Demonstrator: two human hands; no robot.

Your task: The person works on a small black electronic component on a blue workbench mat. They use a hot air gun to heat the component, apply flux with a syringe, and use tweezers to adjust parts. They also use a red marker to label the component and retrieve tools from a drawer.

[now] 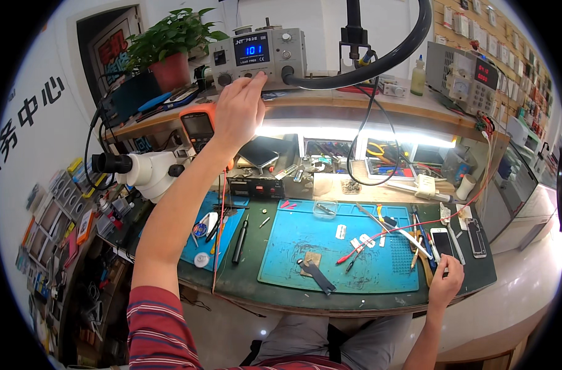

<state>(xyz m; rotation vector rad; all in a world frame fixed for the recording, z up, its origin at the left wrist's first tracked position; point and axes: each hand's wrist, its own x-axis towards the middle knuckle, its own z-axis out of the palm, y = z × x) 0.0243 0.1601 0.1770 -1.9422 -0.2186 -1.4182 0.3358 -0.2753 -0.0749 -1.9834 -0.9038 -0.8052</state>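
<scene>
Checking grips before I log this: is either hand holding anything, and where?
Left hand holds nothing; its fingers touch the station's front controls. Right hand seems to pinch a small tool at the mat's edge; which part is unclear.

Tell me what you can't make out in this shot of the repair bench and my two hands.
- Head view: left hand covers the control it touches on the grey station.
- Head view: right hand at the bench edge; its curled fingers hide whether it grips anything.
- Head view: small parts on the blue mat are too small to identify.
- Wall packets blur at the fisheye rim.
</scene>
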